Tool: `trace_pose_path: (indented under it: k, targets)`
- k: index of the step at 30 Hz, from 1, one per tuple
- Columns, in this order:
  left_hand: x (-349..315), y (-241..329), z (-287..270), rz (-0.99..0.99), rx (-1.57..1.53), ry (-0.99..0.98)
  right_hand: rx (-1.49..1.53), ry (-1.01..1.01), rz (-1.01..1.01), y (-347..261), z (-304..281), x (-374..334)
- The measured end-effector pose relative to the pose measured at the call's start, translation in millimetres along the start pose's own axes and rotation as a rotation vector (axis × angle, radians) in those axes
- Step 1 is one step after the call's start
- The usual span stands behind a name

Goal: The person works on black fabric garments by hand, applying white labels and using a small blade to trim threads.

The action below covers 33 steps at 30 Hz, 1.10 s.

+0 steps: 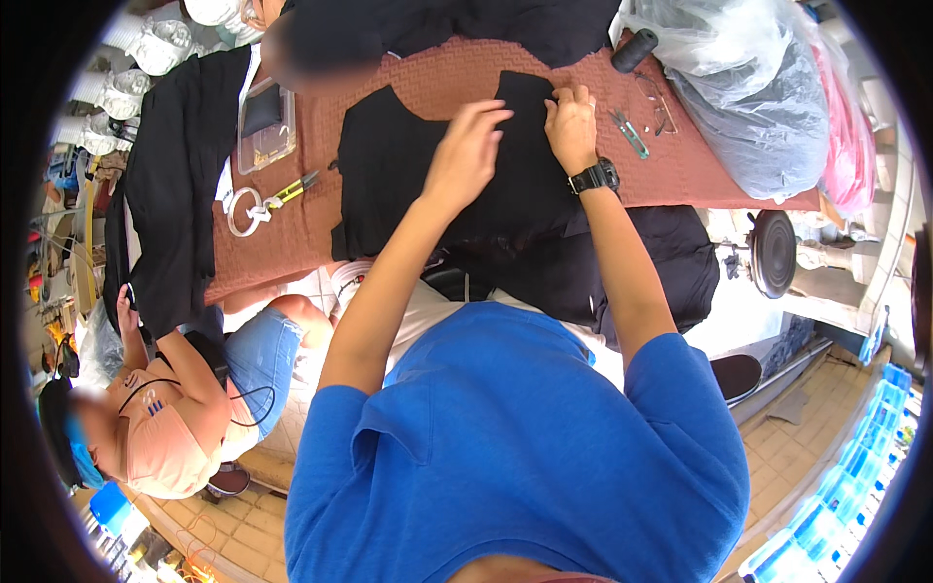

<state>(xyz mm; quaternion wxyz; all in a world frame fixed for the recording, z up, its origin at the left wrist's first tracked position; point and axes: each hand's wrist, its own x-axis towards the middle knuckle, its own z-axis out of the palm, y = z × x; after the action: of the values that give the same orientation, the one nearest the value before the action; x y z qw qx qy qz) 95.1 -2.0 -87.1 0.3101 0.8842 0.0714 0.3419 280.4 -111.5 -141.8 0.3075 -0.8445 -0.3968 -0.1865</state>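
A black cut garment piece (394,165) with a curved neckline lies spread before me on a brown textured cloth. My left hand (468,154) is over its middle, fingers stretched toward the shoulder strip and slightly blurred; it holds nothing. At the strip's right edge, my right hand (571,126) touches the fabric with its fingers bent and somewhat apart. A black watch (594,177) is on that wrist. Just right of this hand lie teal-handled thread snips (631,134) and a pair of eyeglasses (661,107).
Yellow-handled snips (292,190), a white ring (243,212) and a clear plastic box (266,126) lie left. A black thread spool (635,51) and plastic-wrapped bundles (748,97) are at far right. Black fabric (180,175) hangs over the left edge, beside a seated person (185,418).
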Motion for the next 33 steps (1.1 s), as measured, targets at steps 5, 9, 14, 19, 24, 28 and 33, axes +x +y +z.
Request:
trace_pose_path:
  k: [5,9,14,19,24,28,33]
  targets:
    - [20.8,-10.7,77.6,-0.088,-0.045,-0.193,0.063,-0.034,0.117,21.6,12.3,11.4]
    - [12.0,-16.4,98.3,-0.029,0.189,-0.168,0.486,-0.039,0.377,28.8,3.3,35.9]
    - [13.9,-17.4,107.0,0.032,0.417,-0.217,0.116,-0.091,0.351,42.7,3.9,40.8]
    - [21.4,-21.2,105.8,-0.045,0.402,-0.243,0.306,0.127,0.031,-2.9,2.4,39.6]
    - [28.3,-67.7,49.5,-0.217,-0.171,-0.107,0.487,-0.206,-0.154,6.2,9.4,19.1]
    - [16.1,-102.8,-53.4,-0.405,0.763,0.181,0.181,-0.202,-0.312,-2.5,4.5,3.9]
    - [-2.2,-160.8,-113.0,-0.801,0.720,-0.177,0.125,-0.274,-0.299,-1.2,8.7,3.2]
